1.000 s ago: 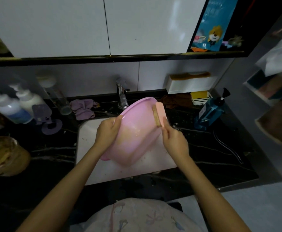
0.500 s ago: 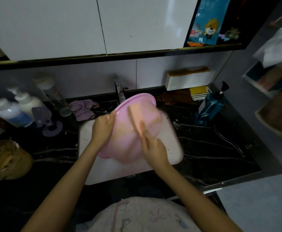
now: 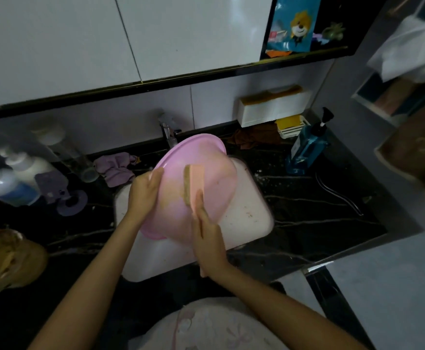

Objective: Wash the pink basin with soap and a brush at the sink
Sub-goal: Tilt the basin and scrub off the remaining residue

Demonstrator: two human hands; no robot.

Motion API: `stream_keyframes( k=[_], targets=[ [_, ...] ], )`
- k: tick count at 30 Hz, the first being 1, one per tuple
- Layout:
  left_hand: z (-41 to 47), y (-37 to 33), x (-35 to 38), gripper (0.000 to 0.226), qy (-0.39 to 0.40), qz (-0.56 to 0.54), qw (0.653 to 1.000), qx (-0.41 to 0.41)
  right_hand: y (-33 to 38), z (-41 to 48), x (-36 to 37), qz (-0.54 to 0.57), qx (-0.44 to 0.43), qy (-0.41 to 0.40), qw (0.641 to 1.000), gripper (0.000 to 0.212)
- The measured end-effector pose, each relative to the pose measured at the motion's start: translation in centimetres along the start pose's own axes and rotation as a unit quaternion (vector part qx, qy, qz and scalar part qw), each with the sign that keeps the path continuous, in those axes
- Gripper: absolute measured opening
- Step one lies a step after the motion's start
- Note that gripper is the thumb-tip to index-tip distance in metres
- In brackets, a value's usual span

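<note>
Basin [image 3: 214, 183], pink and round, is held tilted above the white sink [image 3: 246, 218], its rim turned up and away toward the faucet [image 3: 169, 133] and its underside facing the person. The left hand [image 3: 144, 190] clamps the basin's left edge, fingers curled over the rim and thumb against the outer wall, so the basin hangs between the two hands with its lowest part over the sink bowl. The right hand [image 3: 207, 238] is wrapped closed around the handle of a pink brush [image 3: 193, 183], whose head sits on the basin's outer wall just right of the left hand, tan bristles facing left and pressed to the plastic; the handle's end shows below the wrist. The basin's surface looks glossy, with a yellowish, slightly stained tint across the middle of the wall and along part of the rim, and a few dark specks. The sink floor beneath carries scattered small bits of debris. On the dark marbled counter [image 3: 307, 223], a crumpled purple cloth [image 3: 115, 166] lies just left of the basin, white pump bottles [image 3: 9, 178] stand farther left, and a blue pump bottle [image 3: 307, 147] stands to the right, well apart from the basin. A brown cloth [image 3: 254, 137] lies behind the sink near a white wall-mounted box [image 3: 272, 107].
</note>
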State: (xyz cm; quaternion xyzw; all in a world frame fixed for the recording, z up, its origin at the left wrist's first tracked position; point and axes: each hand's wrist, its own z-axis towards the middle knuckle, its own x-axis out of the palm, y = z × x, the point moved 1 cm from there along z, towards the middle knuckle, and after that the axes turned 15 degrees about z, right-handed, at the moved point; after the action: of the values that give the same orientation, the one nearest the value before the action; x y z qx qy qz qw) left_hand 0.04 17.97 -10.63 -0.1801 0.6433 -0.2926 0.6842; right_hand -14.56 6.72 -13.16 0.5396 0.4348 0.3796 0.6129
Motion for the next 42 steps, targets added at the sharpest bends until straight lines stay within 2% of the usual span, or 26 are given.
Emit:
stream_keyframes(
  k=[3,5,7,9,11,13,17,19,21,23,24,25,28,31,33,34,37,39,40,42],
  targets=[
    [0.7,0.6,-0.3,0.048,-0.001,0.016,1.000,0.001,0.0,1.3,0.5,-0.045,0.005,-0.014,0.999,0.056],
    [1.3,1.1,-0.2,0.046,0.001,0.017,1.000,-0.001,0.0,3.0,0.6,-0.011,0.057,-0.100,0.993,0.054],
    [1.1,1.1,0.0,0.045,-0.012,0.022,1.000,-0.005,-0.4,3.4,0.6,0.077,0.138,-0.177,0.971,0.052],
    [1.3,1.3,0.3,0.047,-0.013,0.029,0.999,0.005,-0.7,0.9,2.4,0.137,0.182,-0.171,0.958,0.052],
    [1.3,1.6,0.4,0.048,-0.010,0.025,1.000,0.001,0.8,-2.4,4.4,0.170,0.185,-0.121,0.960,0.052],
    [1.5,2.1,0.2,0.049,0.003,0.025,1.000,-0.004,0.8,-1.5,4.9,0.166,0.187,-0.126,0.960,0.053],
    [1.1,1.8,0.3,0.050,0.009,0.031,0.999,-0.009,0.3,5.1,2.3,0.177,0.237,-0.224,0.929,0.057],
    [1.4,2.0,0.4,0.048,-0.003,0.036,0.999,-0.007,1.9,2.8,4.3,0.171,0.235,-0.189,0.938,0.058],
    [2.0,2.9,0.1,0.047,-0.008,0.027,1.000,-0.012,3.4,-1.7,6.9,0.175,0.233,-0.116,0.950,0.058],
    [2.3,4.1,-0.3,0.049,-0.010,0.023,1.000,-0.018,2.6,-2.0,7.3,0.164,0.227,-0.090,0.956,0.058],
    [2.4,4.4,-0.4,0.049,-0.012,0.020,1.000,-0.013,1.7,-0.2,6.4,0.141,0.239,-0.093,0.956,0.058],
    [2.2,4.6,-0.5,0.049,-0.009,0.017,1.000,-0.007,0.8,2.2,5.0,0.126,0.259,-0.128,0.949,0.059],
    [1.7,4.1,-0.4,0.049,0.001,0.005,1.000,-0.009,1.2,5.6,3.0,0.156,0.300,-0.206,0.918,0.066],
    [1.9,4.3,-0.2,0.047,0.001,0.005,1.000,-0.026,3.9,0.4,6.4,0.167,0.269,-0.134,0.939,0.057],
    [2.2,4.6,-0.4,0.047,-0.005,0.003,1.000,-0.031,4.7,-1.0,7.2,0.201,0.286,-0.084,0.933,0.055],
    [2.3,5.0,-0.4,0.047,-0.011,0.009,0.999,-0.029,3.7,0.3,6.8,0.195,0.289,-0.090,0.933,0.055],
    [2.2,4.8,-0.4,0.046,-0.012,0.005,1.000,-0.022,0.3,6.4,2.6,0.202,0.318,-0.202,0.904,0.061],
    [2.0,4.7,-0.3,0.046,-0.013,0.004,1.000,-0.018,-0.5,7.3,2.3,0.207,0.354,-0.236,0.881,0.062],
    [2.2,4.4,-0.3,0.046,-0.011,0.000,1.000,-0.020,-0.4,6.1,3.0,0.201,0.366,-0.223,0.881,0.059],
    [2.5,4.6,-0.4,0.046,-0.005,-0.005,0.999,-0.032,1.7,2.2,5.2,0.200,0.388,-0.134,0.890,0.047]
  ],
)
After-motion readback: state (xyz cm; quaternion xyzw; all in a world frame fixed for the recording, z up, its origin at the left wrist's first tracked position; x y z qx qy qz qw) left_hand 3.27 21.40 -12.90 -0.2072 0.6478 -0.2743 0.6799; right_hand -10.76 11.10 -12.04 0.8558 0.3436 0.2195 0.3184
